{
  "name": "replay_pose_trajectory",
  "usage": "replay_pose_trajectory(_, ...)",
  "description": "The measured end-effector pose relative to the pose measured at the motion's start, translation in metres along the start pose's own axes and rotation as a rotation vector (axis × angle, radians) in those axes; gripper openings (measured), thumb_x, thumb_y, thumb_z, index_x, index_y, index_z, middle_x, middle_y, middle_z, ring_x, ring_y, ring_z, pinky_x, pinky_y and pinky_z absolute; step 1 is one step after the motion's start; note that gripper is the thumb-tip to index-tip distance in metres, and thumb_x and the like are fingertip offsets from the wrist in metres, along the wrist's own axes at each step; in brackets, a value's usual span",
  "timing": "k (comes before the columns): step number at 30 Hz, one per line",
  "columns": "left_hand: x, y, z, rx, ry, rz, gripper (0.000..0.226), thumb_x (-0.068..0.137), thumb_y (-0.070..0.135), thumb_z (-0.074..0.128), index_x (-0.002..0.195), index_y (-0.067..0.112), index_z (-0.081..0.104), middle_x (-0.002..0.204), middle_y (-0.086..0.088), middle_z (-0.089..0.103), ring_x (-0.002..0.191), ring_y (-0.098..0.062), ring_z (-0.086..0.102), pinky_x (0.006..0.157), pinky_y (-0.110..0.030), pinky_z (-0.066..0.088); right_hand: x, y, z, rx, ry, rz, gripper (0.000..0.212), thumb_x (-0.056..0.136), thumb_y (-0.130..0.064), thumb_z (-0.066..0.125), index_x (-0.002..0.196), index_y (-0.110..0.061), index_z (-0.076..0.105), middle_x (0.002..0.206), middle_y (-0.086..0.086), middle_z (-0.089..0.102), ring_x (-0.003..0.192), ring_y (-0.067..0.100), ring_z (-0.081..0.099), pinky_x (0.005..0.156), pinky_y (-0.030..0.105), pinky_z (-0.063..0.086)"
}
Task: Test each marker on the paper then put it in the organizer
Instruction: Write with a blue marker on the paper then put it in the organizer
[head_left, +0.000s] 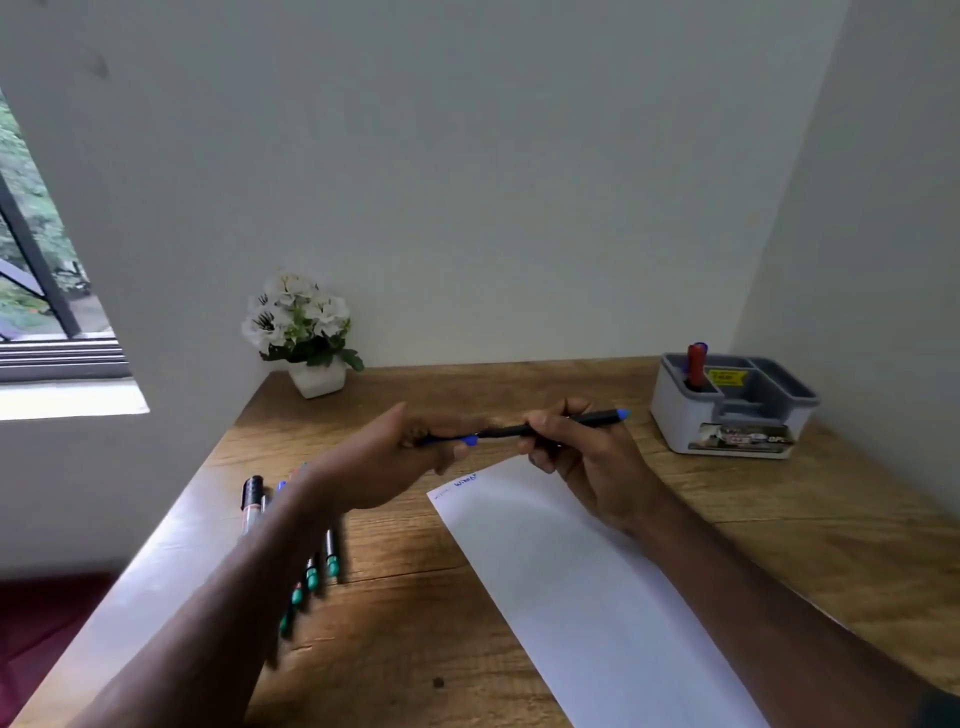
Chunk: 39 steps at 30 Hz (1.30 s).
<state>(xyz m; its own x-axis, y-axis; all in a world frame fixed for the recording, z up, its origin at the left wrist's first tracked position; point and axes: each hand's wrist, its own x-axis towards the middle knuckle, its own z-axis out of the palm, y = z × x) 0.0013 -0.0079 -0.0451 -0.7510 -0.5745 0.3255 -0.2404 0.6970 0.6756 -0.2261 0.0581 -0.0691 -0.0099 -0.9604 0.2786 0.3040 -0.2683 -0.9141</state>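
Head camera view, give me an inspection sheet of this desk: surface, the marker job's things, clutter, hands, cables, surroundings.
Surface: brown wooden desk set in a white corner.
Job's things: long white paper sheet with a blue scribble at its far end; black marker with blue ends held above it; grey plastic organizer at far right, holding a red marker; row of loose markers at left, partly behind the left forearm.
Clutter: white flowers in a white pot.
Hands: left hand grips the marker's near blue end; right hand grips its barrel.
Cables: nothing seen.
Surroundings: white walls; window at left with greenery outside.
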Motion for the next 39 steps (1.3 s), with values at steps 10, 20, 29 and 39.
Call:
replay_pose_trajectory(10, -0.004, -0.011, 0.000, 0.365, 0.071, -0.304, 0.014, 0.093, 0.023, 0.062, 0.085, 0.030, 0.052, 0.085, 0.007, 0.060, 0.074, -0.011, 0.052, 0.063, -0.025, 0.035, -0.009, 0.012, 0.010, -0.437, 0.088, 0.072, 0.020, 0.095, -0.006, 0.053, 0.097, 0.000, 0.072, 0.084, 0.019, 0.076, 0.065, 0.018, 0.061, 0.056, 0.024, 0.042)
replay_pose_trajectory(20, -0.003, -0.011, 0.003, 0.490, -0.040, -0.425, 0.039, 0.070, 0.053, 0.082, 0.078, 0.027, 0.054, 0.082, 0.011, 0.053, 0.071, -0.009, 0.044, 0.058, -0.025, 0.030, -0.013, 0.011, 0.021, -0.809, 0.130, 0.090, 0.013, 0.076, -0.002, 0.074, 0.068, -0.012, 0.070, 0.079, 0.000, 0.076, 0.071, 0.008, 0.067, 0.052, 0.017, 0.047)
replay_pose_trajectory(29, -0.001, -0.016, 0.002, 0.477, -0.032, -0.435, 0.042, 0.067, 0.054, 0.084, 0.074, 0.029, 0.051, 0.080, 0.010, 0.050, 0.070, -0.008, 0.043, 0.056, -0.025, 0.027, 0.001, 0.024, 0.026, -0.841, 0.132, 0.099, 0.020, 0.080, -0.009, 0.067, 0.066, 0.000, 0.055, 0.064, 0.016, 0.063, 0.057, 0.010, 0.052, 0.054, 0.027, 0.041)
replay_pose_trajectory(39, -0.001, -0.022, 0.002, 0.437, -0.044, -0.462, 0.044, 0.064, 0.055, 0.085, 0.074, 0.026, 0.053, 0.079, 0.008, 0.054, 0.072, -0.010, 0.047, 0.058, -0.025, 0.031, 0.003, 0.025, 0.019, -0.823, 0.104, 0.118, 0.017, 0.082, -0.009, 0.066, 0.072, 0.002, 0.059, 0.070, 0.017, 0.065, 0.071, 0.029, 0.065, 0.060, 0.030, 0.045)
